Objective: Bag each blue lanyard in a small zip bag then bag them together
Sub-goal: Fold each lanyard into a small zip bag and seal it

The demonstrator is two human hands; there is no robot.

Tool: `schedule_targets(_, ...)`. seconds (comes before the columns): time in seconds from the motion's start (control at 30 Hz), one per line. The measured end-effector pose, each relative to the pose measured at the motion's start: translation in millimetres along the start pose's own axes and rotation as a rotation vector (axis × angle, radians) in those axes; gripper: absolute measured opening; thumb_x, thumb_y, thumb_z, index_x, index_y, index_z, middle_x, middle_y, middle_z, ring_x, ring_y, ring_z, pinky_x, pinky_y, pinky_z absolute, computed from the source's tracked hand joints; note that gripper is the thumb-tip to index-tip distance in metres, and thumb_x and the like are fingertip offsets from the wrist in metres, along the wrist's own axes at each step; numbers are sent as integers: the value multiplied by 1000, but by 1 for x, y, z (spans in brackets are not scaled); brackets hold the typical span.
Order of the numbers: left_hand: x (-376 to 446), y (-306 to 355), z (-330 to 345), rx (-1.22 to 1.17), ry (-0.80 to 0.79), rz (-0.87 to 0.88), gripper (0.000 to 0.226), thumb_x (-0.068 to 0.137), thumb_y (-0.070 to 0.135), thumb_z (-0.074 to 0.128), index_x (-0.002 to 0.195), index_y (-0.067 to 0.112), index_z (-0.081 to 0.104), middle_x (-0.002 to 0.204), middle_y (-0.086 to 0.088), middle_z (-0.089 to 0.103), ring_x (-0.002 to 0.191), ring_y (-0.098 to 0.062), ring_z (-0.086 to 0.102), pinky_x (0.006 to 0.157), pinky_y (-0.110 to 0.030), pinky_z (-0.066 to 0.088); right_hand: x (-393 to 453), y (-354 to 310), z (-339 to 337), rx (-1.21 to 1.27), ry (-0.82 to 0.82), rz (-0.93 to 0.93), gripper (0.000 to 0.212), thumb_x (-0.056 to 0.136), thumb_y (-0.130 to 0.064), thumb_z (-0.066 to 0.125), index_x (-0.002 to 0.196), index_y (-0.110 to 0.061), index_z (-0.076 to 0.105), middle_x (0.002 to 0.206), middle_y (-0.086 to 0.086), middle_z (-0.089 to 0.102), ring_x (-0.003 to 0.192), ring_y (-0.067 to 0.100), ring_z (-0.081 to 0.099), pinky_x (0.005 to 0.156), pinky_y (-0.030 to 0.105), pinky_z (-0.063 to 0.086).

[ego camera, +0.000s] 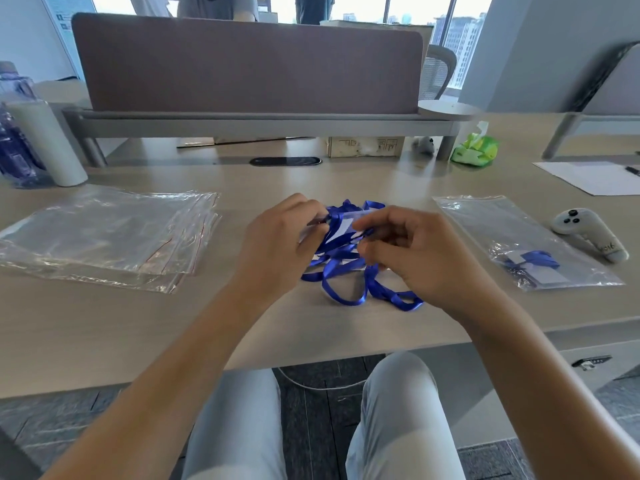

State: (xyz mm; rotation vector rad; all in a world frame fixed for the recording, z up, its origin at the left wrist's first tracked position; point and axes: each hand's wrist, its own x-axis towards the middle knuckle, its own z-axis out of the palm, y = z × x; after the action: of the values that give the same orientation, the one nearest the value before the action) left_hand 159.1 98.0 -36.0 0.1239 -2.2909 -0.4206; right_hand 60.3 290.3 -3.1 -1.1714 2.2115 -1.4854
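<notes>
A tangle of blue lanyards (349, 271) with clear badge holders lies at the middle of the desk. My left hand (284, 233) pinches the left end of one badge holder (346, 221) lifted above the pile. My right hand (412, 251) pinches its right end, fingers curled. A stack of clear zip bags (104, 233) with red seal lines lies flat to the left. To the right lies a large clear zip bag (491, 223) holding one bagged blue lanyard (535, 263).
A white game controller (588, 233) lies right of the large bag. Paper (588, 176) sits at the far right. A white cylinder (52, 143) and purple bottles (14, 133) stand at back left. A green tissue pack (476, 150) and a partition shelf (249, 123) are behind.
</notes>
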Motion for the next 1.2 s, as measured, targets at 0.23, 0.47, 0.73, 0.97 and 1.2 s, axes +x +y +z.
schedule_targets(0.23,-3,3,3,13,-85,10,6,93,16,65,96,16,70,91,6,65,79,-17,61,69,-39,53,6,6,6,-425,187,-223,15,97,-14,68,107,-20,78,77,-14,67,73,1,64,64,9,45)
schedule_targets(0.47,1,9,0,80,-178,72,8,97,16,62,99,15,69,92,4,63,78,-18,57,70,-40,53,22,6,7,-574,225,-369,12,103,-18,59,103,-16,71,94,-3,66,76,19,61,68,39,55)
schedule_targets(0.73,1,6,-4,35,-226,137,10,95,10,60,96,13,70,92,5,63,78,-8,48,67,-18,39,37,11,13,-399,166,-269,13,98,-17,68,100,-25,78,93,-7,63,81,3,62,72,9,44)
schedule_targets(0.97,-1,-1,-4,-109,-239,66,12,92,10,66,100,16,72,96,8,66,84,-11,61,74,-28,50,41,15,15,-102,55,-122,11,96,-14,72,104,-20,76,84,-6,76,75,4,71,67,15,53)
schedule_targets(1.2,-7,-5,6,-203,-167,-101,9,91,14,72,98,19,73,91,12,67,86,-4,65,78,-23,52,37,19,18,-67,98,-121,12,94,-22,75,104,-19,69,83,-4,78,79,6,73,73,21,58)
